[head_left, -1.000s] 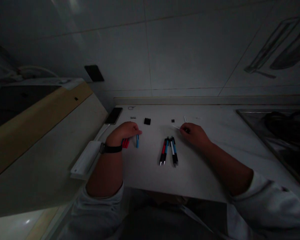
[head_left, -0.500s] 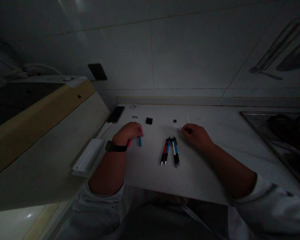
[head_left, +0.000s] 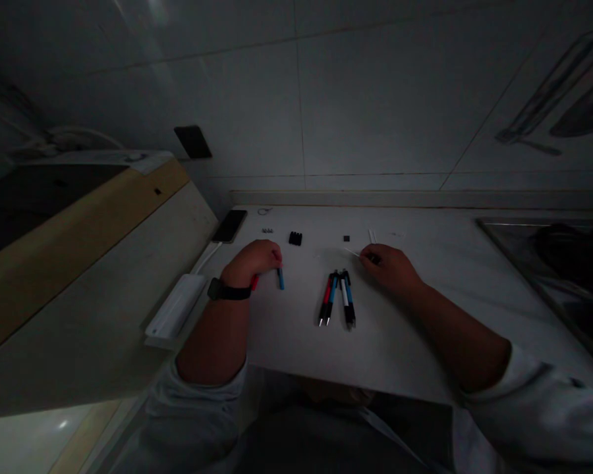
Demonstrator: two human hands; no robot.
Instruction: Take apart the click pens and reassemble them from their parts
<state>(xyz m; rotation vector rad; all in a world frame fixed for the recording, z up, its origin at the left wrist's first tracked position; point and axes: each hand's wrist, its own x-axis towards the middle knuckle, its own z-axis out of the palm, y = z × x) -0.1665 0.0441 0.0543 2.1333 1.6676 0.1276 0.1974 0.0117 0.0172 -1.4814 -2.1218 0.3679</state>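
My left hand [head_left: 257, 257], with a dark watch on the wrist, is closed in a pinch at the upper end of a blue pen barrel [head_left: 281, 279]. A red barrel [head_left: 255, 282] lies partly hidden under that wrist. My right hand [head_left: 384, 264] has its fingers curled round a thin white pen refill [head_left: 352, 252], which sticks out to the left; a dark bit also shows among the fingers. Two more thin white refills [head_left: 372, 236] lie just beyond this hand. Between the hands lie several click pens [head_left: 337, 297] in red, blue and white with black grips.
At the back are black grip pieces [head_left: 295, 238], small springs [head_left: 267, 230], a small dark square [head_left: 346, 238] and a thin ring [head_left: 264, 211]. A phone [head_left: 230, 226] and white power strip [head_left: 175, 306] lie left. A metal-edged stove [head_left: 481, 227] is right.
The lower end of the blue barrel has swung slightly right at my left fingertips. My right hand and the white refill have barely moved.
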